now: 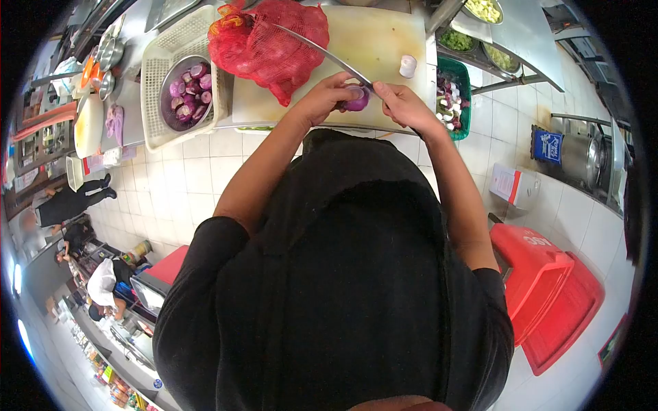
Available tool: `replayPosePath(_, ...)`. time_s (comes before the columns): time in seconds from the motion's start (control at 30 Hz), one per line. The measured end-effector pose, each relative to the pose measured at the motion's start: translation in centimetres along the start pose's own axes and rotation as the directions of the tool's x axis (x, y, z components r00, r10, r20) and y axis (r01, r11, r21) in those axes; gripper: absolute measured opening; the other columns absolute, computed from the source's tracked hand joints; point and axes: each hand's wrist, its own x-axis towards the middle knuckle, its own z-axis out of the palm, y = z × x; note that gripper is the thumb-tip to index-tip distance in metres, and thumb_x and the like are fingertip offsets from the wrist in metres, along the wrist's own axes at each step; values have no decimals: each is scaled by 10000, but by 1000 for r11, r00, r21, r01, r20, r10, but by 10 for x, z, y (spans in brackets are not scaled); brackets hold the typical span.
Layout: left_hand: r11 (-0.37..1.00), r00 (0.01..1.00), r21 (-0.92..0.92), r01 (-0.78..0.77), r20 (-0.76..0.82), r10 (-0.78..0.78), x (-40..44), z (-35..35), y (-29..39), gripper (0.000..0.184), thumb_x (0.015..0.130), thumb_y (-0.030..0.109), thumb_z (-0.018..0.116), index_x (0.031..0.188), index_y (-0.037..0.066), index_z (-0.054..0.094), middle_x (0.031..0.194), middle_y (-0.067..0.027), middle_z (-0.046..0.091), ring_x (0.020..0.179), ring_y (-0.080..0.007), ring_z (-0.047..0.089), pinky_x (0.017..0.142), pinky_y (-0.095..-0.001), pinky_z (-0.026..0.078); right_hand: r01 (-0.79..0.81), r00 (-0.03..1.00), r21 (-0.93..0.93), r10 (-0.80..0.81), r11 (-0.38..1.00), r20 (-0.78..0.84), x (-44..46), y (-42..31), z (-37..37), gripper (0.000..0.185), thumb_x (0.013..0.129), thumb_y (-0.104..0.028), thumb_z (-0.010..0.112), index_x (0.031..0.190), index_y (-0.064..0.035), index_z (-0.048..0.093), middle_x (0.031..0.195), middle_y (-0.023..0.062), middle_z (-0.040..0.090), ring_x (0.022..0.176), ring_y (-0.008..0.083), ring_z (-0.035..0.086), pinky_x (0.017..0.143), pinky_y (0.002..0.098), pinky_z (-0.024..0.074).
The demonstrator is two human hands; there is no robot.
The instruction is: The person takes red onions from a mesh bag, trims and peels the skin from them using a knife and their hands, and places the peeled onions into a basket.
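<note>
Pinching a round, glossy purple onion: the fingers of the left hand, above the board's near edge. Wrapping a long steel knife's handle: the fingers of the right hand. Lying beyond, on a whitish cutting board: one red mesh sack. Standing leftward: one white plastic basket, containing a steel bowl.
</note>
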Motion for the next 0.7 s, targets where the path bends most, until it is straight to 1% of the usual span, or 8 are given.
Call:
replayPosePath(0.07, 1000, 999, -7, -11, -39, 11, -3, 0, -3, 742, 884, 146, 689, 1527, 75, 324, 1222, -90, 594, 988, -187, 589, 770, -287, 471, 3, 999, -74, -7, 997, -53, 5, 7, 2, 603, 988, -629, 433, 954, -61, 636, 549, -22, 438, 412, 75, 382, 382, 247, 308)
replayPosePath(0.17, 982, 991, -151, -110, -90, 97, -3, 6, -8, 650, 889, 135, 679, 1470, 58, 398, 1212, -109, 593, 974, -180, 591, 747, -287, 473, -115, 975, 99, 131, 988, -179, 7, 25, -3, 608, 987, -640, 421, 852, -71, 588, 545, -19, 436, 410, 74, 378, 381, 254, 298)
replayPosePath(0.27, 979, 983, -165, -116, -161, 89, 6, -4, -15, 573, 898, 135, 670, 1414, 38, 440, 1221, -117, 593, 994, -185, 597, 763, -293, 483, -89, 982, 271, 131, 959, -139, -7, 7, -10, 646, 979, -667, 402, 744, -80, 533, 524, -20, 416, 407, 74, 374, 382, 258, 299)
replayPosePath(0.37, 970, 988, -226, -93, -144, 61, 10, -8, -21, 521, 909, 150, 668, 1371, 23, 464, 1232, -103, 592, 1022, -189, 603, 810, -319, 504, -148, 969, 251, 191, 957, -159, -2, 7, -9, 690, 973, -692, 370, 649, -92, 475, 493, -25, 378, 392, 81, 353, 385, 260, 302)
replayPosePath(0.47, 943, 985, -315, -112, -157, 65, 11, -3, -23, 520, 924, 166, 660, 1378, 14, 459, 1233, -93, 592, 1029, -187, 608, 850, -338, 519, -192, 973, 344, 225, 919, -59, -8, -1, -8, 708, 967, -714, 343, 610, -109, 439, 485, -32, 358, 385, 81, 336, 386, 257, 296)
replayPosePath(0.57, 927, 974, -344, -149, -213, 78, 10, 1, -20, 509, 937, 178, 649, 1387, 15, 474, 1214, -91, 603, 1011, -181, 612, 867, -343, 523, -173, 984, 458, 175, 872, 39, -15, -8, -6, 609, 971, -698, 367, 884, -106, 479, 562, -22, 410, 410, 77, 344, 396, 264, 293)
replayPosePath(0.67, 906, 981, -400, -141, -181, 73, 9, 8, -14, 454, 920, 132, 663, 1338, 11, 533, 1168, -86, 631, 987, -194, 635, 792, -320, 513, -165, 983, 416, 116, 894, 140, -15, -9, -5, 610, 971, -699, 362, 844, -114, 474, 564, -24, 413, 407, 80, 345, 395, 259, 286)
replayPosePath(0.7, 902, 986, -411, -133, -146, 79, 9, 8, -13, 442, 927, 131, 651, 1338, 13, 538, 1166, -86, 633, 982, -194, 635, 791, -317, 511, -153, 986, 408, 110, 900, 126, -14, -11, -4, 628, 974, -700, 349, 778, -113, 461, 547, -26, 402, 399, 77, 341, 392, 254, 285)
